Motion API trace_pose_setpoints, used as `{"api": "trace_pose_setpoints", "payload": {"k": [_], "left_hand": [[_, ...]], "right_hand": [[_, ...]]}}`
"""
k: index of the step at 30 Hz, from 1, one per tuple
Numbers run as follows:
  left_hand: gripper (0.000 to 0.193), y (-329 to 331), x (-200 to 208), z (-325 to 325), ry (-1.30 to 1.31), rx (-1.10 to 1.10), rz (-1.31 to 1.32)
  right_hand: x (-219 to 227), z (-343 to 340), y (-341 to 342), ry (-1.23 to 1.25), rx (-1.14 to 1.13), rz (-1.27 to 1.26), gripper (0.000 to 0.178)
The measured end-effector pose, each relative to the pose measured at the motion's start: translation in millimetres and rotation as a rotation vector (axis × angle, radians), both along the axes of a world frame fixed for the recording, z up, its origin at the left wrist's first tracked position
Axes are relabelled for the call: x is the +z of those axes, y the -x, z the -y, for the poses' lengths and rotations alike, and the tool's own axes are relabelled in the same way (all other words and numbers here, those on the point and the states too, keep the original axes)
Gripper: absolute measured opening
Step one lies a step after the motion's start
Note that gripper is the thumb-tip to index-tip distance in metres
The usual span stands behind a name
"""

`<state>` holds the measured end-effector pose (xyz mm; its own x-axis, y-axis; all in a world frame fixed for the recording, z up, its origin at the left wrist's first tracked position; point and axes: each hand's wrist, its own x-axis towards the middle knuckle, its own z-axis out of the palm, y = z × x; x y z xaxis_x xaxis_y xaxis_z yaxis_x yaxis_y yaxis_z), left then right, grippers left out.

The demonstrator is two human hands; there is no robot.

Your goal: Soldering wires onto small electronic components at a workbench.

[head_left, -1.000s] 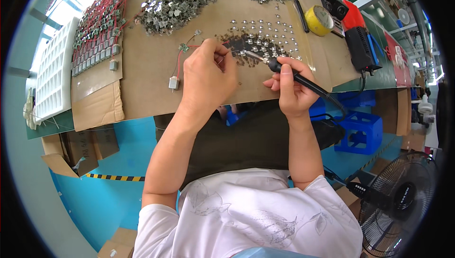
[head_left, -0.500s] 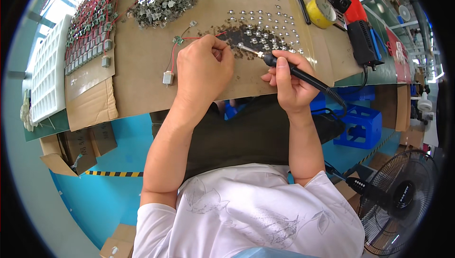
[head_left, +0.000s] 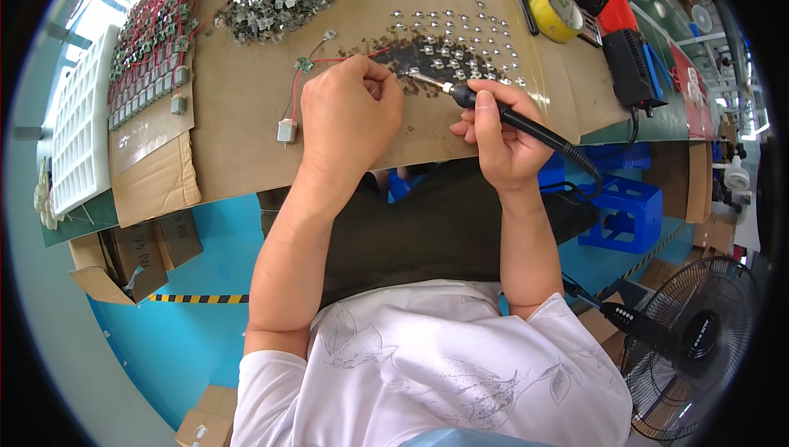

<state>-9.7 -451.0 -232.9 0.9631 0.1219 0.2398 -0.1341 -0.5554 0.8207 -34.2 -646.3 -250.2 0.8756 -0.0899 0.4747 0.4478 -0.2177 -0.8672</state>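
While the right hand [head_left: 505,139] keeps its grip wrapped around the black handle of a soldering iron [head_left: 526,124], the iron's metal tip [head_left: 433,81] sits on or just over a small silver tab [head_left: 412,72] at the left part of the dark patch [head_left: 398,60] on the cardboard sheet [head_left: 246,110] covering the counter [head_left: 94,221]; whether they touch, I cannot tell. Compared with a moment ago, the view has slid slightly, yet the tip remains near that same area, so the work seems to be staying at one spot. The left hand [head_left: 352,106] has a narrow grip, its fingers pinched near the tip, but what lies between them is hidden. A red wire [head_left: 329,59] runs to its knuckles from a green circuit board [head_left: 304,63], which is wired to a small motor [head_left: 286,131] lying left of that hand. Rows of silver tabs [head_left: 448,26] stand beyond and right of the tip.
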Motion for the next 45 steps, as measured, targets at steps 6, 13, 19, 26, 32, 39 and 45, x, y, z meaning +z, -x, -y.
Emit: {"api": "trace_pose_setpoints", "payload": {"k": [6, 13, 19, 26, 32, 39, 45], "left_hand": [[0.010, 0, 0, 0, -0.003, 0.004, -0.022], [0.009, -1, -1, 0, 0.004, -0.001, -0.023], [0.009, 0, 1, 0, -0.004, -0.007, -0.044], [0.010, -2, -3, 0, 0.014, -0.009, -0.064], [0.011, -3, -6, 0, 0.045, -0.014, -0.054], [0.011, 0, -1, 1, 0.131, 0.009, -0.013], [0.010, -7, 15, -3, 0.006, 0.073, 0.055]], "right_hand": [[0, -1, 0, -0.015, 0.006, -0.019, 0.014], [0, -1, 0, -0.007, -0.007, 0.002, 0.014], [0, 0, 0, 0.010, -0.004, 0.005, 0.013], [0, -1, 0, 0.035, -0.009, 0.022, 0.013], [0, -1, 1, -0.017, 0.003, 0.015, 0.013], [0, -2, 2, -0.152, 0.010, -0.014, 0.013], [-1, 0, 2, -0.083, -0.010, -0.024, 0.013]]}}
